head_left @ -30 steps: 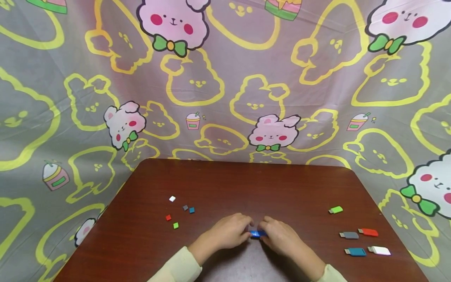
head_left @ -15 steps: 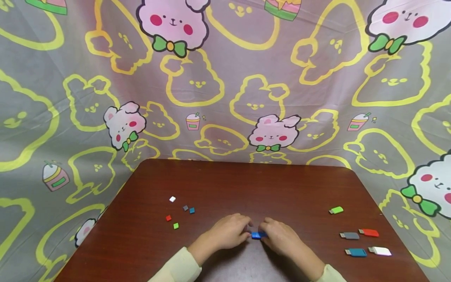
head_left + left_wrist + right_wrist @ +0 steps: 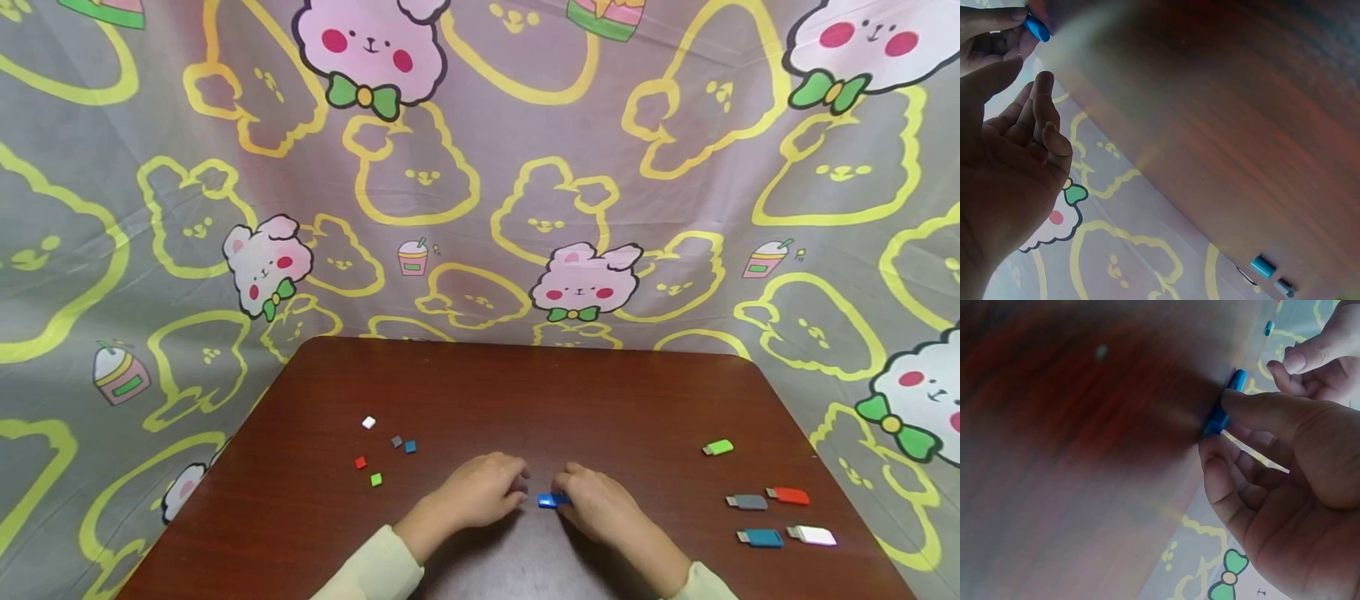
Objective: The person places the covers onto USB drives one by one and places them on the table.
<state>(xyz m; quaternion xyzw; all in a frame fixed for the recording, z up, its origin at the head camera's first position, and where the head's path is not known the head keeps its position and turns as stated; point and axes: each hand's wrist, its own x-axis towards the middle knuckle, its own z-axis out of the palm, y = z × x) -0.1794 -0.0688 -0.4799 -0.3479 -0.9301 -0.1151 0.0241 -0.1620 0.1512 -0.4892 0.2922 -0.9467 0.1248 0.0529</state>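
Between thumb and fingers my right hand [image 3: 600,504] pinches a blue USB flash drive [image 3: 552,501], low over the middle of the table. Its left end sticks out of the grip with no metal plug showing. In the right wrist view the drive [image 3: 1237,381] slants past the thumb tip. My left hand [image 3: 483,490] is just left of the drive, a small gap away. Its fingers are loosely bent, with nothing between thumb and fingertips in the left wrist view.
To the left lie small caps: white [image 3: 368,422], grey [image 3: 397,442], teal [image 3: 410,447], red [image 3: 361,462] and green [image 3: 377,480]. On the right are uncapped USB drives: green [image 3: 718,447], grey [image 3: 747,502], red [image 3: 787,496], teal [image 3: 761,537] and white [image 3: 812,535]. A patterned cloth surrounds the table.
My left fingers have let go of the blue drive's left end and drawn slightly left. The right hand still pinches the drive in nearly the same place.
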